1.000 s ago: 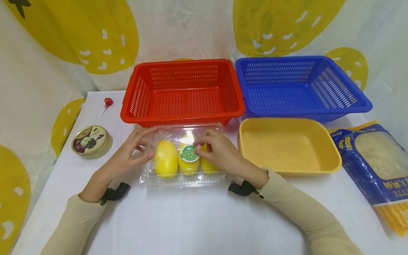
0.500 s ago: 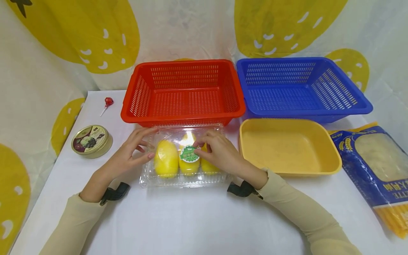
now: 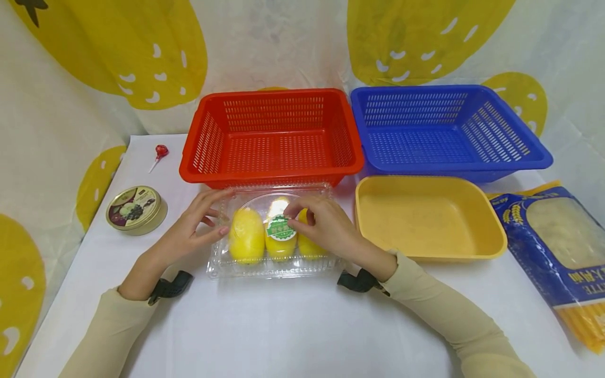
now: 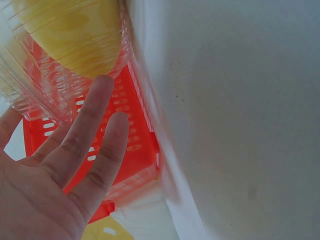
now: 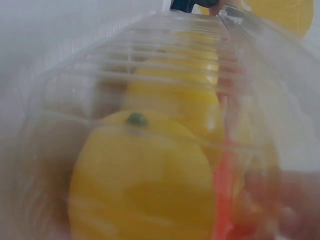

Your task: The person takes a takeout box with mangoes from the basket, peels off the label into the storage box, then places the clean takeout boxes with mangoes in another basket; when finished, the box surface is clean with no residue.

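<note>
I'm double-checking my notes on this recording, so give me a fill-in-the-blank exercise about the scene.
1. The clear container holds ____ yellow fruits.
2. The hand at the green-and-white sticker is the person's ____ one.
3. In the head view, the red basket stands to the ____ of the blue basket.

Missing words: three; right; left.

On my feed the fruit [image 3: 247, 236] is bright yellow inside a clear box [image 3: 219, 268], its sticker [image 3: 281, 229] green and white. I see a red basket [image 3: 269, 175], a blue basket [image 3: 454, 168] and a yellow-orange tub [image 3: 425, 220]. The tin [image 3: 136, 210] is gold with a dark grape print, the lollipop [image 3: 162, 151] red, the bag [image 3: 527, 254] blue and yellow. Both sleeves [image 3: 107, 328] read beige, the surface [image 3: 283, 331] white, the curtain [image 3: 274, 42] white with big yellow shapes flecked white.
</note>
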The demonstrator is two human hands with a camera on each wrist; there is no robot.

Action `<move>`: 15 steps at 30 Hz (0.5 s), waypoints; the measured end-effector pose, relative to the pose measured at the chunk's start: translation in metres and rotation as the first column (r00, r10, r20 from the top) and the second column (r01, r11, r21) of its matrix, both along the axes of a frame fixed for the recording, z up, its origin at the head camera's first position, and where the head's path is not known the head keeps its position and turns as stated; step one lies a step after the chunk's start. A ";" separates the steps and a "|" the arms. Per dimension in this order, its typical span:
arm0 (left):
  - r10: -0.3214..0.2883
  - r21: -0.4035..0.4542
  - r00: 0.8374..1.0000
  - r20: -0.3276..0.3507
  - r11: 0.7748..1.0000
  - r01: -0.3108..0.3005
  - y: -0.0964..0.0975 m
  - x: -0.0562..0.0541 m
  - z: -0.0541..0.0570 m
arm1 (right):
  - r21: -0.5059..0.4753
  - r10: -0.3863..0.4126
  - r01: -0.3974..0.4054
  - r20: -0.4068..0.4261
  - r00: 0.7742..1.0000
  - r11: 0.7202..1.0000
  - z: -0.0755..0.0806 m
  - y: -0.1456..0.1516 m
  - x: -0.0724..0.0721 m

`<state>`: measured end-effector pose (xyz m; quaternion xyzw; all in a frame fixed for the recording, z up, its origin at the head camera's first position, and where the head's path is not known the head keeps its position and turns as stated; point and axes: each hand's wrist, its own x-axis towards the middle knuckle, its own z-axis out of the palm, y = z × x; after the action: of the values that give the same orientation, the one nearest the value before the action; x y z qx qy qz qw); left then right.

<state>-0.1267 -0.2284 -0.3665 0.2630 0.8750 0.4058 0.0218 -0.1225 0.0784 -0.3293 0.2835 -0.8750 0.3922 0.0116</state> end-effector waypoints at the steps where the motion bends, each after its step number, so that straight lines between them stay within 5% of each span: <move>1: 0.001 0.001 1.000 0.001 1.000 -0.001 0.000 0.000 0.000 | -0.006 -0.005 0.005 0.001 1.000 1.000 0.000 0.000 0.000; 15: 0.005 -0.005 1.000 0.028 1.000 -0.005 0.002 0.001 0.003 | -0.045 -0.002 0.003 0.033 0.999 0.999 0.002 0.002 0.001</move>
<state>-0.1253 -0.2266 -0.3635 0.2550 0.8763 0.4074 0.0340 -0.1218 0.0801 -0.3271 0.2755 -0.8663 0.4166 0.0041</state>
